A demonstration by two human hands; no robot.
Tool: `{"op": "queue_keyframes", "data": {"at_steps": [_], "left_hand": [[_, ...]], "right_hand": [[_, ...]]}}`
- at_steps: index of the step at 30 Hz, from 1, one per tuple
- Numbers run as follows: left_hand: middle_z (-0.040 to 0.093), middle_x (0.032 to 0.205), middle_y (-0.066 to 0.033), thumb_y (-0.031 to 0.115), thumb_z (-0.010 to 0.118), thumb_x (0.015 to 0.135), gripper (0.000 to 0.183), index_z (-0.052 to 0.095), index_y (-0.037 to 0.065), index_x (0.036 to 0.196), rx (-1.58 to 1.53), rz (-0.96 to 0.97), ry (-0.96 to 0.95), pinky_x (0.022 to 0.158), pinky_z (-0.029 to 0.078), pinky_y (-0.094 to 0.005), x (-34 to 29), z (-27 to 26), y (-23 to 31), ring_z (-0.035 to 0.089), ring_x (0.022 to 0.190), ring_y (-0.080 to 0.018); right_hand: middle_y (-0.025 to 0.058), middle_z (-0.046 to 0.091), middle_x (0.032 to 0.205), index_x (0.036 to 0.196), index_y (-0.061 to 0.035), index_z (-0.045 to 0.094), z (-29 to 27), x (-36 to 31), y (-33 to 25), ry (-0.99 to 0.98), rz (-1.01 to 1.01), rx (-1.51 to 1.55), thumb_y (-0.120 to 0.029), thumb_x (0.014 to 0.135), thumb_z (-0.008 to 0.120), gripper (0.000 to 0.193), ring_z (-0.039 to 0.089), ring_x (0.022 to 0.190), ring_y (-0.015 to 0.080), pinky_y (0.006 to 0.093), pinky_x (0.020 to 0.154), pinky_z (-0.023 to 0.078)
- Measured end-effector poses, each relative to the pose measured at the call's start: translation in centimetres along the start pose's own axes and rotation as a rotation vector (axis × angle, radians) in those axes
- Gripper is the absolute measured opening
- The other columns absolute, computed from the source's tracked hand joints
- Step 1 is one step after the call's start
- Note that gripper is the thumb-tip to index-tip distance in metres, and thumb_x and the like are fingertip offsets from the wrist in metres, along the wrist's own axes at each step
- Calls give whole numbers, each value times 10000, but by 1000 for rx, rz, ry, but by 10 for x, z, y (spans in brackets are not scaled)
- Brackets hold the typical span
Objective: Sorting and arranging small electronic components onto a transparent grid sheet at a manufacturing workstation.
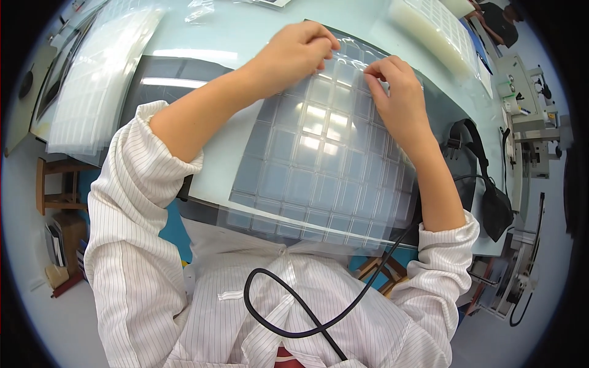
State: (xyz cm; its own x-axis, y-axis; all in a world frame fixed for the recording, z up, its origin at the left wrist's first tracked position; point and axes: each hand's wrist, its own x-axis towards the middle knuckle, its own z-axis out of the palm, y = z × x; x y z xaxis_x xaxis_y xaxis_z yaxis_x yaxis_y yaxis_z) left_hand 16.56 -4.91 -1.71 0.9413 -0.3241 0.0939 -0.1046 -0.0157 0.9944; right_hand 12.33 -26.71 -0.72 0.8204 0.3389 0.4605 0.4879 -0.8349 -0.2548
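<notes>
A clear plastic sheet, marked off in a grid of rectangular pockets, lies before me and reflects the ceiling lights. Its near end hangs over the table's front edge. My left hand is at the sheet's far end, fingers curled and closed on the clear film there. To its right, my right hand pinches the film between thumb and fingers. Between the two hands the film looks wrinkled and shiny. The exact spots where the fingertips meet it are partly hidden.
On the left lies a pile of similar translucent sheets; a thick stack sits at the far right. A black strap with a buckle lies right of my right forearm. A black cable loops before my chest. Another person is at the far right.
</notes>
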Motion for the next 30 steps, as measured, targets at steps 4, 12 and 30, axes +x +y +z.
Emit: {"op": "queue_keyframes", "data": {"at_steps": [4, 12, 30], "left_hand": [[596, 820, -9, 205, 506, 1026, 227, 640, 23, 1001, 309, 195, -63, 681, 450, -242, 0, 2, -7, 542, 752, -76], [578, 803, -6, 254, 536, 1025, 246, 628, 31, 977, 360, 176, -80, 677, 438, -243, 0, 2, -5, 530, 749, -83], [619, 813, -30, 153, 532, 1011, 208, 665, -6, 993, -166, -27, 21, 641, 495, -251, 33, -38, -21, 583, 696, -117]], "right_hand": [[97, 652, 954, 959, -2, 679, 1, -3, 2, 31, -18, 12, -70, 897, 679, 92, 623, 869, 253, 345, 751, 502], [72, 637, 905, 946, -7, 668, 2, -4, 1, 102, -41, 55, -61, 886, 692, 85, 601, 844, 229, 335, 761, 496], [94, 651, 989, 1070, -13, 696, 25, 19, -24, 5, -142, 58, -90, 927, 663, 166, 611, 877, 224, 319, 734, 503]]}}
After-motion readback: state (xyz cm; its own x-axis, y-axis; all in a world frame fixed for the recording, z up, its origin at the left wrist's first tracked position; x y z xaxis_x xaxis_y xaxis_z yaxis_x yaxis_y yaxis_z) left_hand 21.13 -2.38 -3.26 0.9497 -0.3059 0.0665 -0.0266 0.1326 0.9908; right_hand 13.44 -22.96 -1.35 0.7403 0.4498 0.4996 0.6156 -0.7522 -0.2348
